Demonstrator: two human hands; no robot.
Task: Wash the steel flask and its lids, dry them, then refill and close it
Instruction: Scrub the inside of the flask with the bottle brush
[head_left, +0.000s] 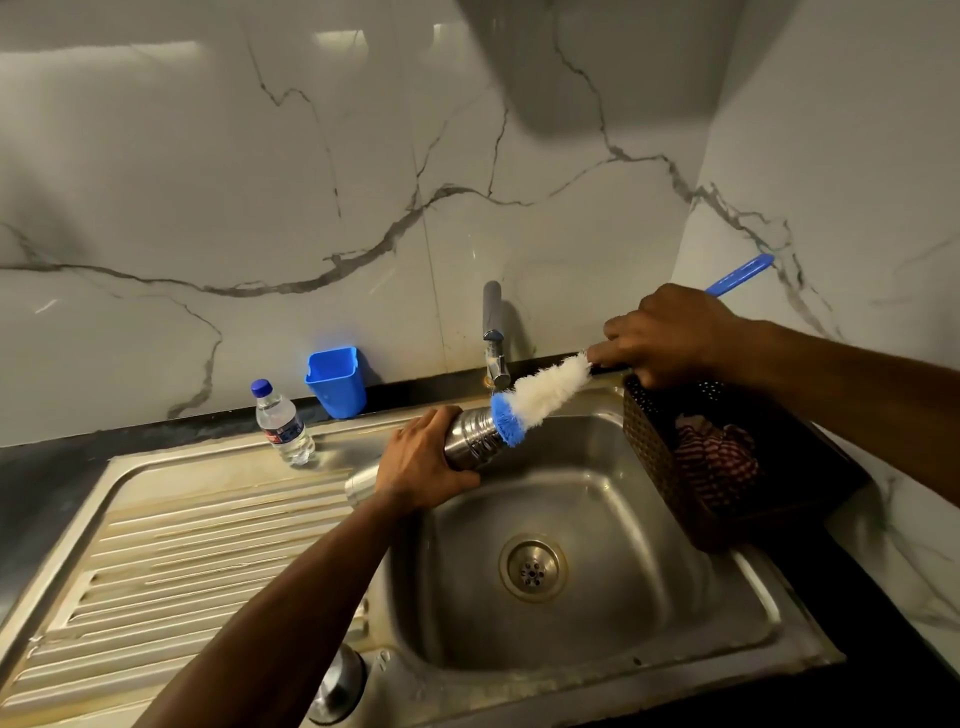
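My left hand (423, 465) grips the steel flask (470, 436) around its middle and holds it on its side over the sink basin (587, 525), mouth pointing right. My right hand (670, 338) holds a bottle brush (540, 392) with white bristles, a blue tip and a blue handle that sticks out behind the hand. The blue tip touches the flask's open mouth. A steel lid (337, 686) lies on the sink's front rim beside my left forearm.
The tap (493, 343) stands just behind the flask's mouth. A dark perforated basket (670, 457) with a red-striped cloth sits at the sink's right edge. A small plastic water bottle (283, 423) and a blue tub (335, 382) stand behind the ribbed drainboard (171, 551).
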